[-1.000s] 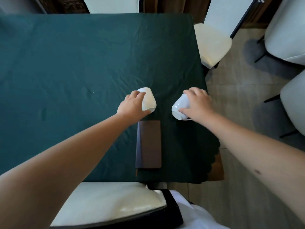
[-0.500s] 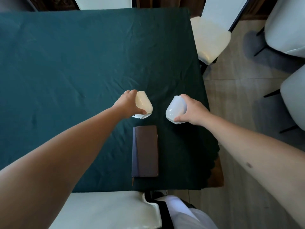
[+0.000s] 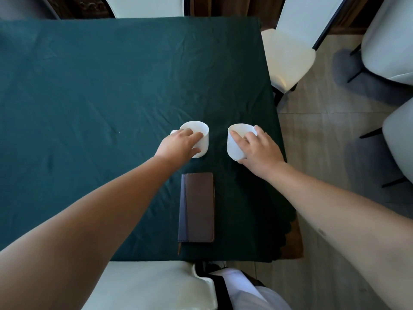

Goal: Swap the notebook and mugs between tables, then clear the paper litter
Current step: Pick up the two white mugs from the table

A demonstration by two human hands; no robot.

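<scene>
Two white mugs stand upright on the dark green tablecloth [image 3: 89, 97]. My left hand [image 3: 178, 145] grips the left mug [image 3: 199, 130], with fingers over its near rim. The right mug [image 3: 238, 139] is held the same way by my right hand [image 3: 259, 148], one finger reaching inside the rim. A brown notebook [image 3: 197, 206] with a dark blue spine lies flat just below the mugs, close to the table's near edge. No paper litter shows.
A white chair seat [image 3: 145, 287] sits under the table's near edge. Another white chair [image 3: 288, 57] stands off the right side, and grey chairs [image 3: 388, 36] stand farther right on the tiled floor. The table's right edge runs close to the right mug.
Both mugs were tilted, open ends down, in my hands. They are now turned upright and rest on the cloth a little farther from the notebook.
</scene>
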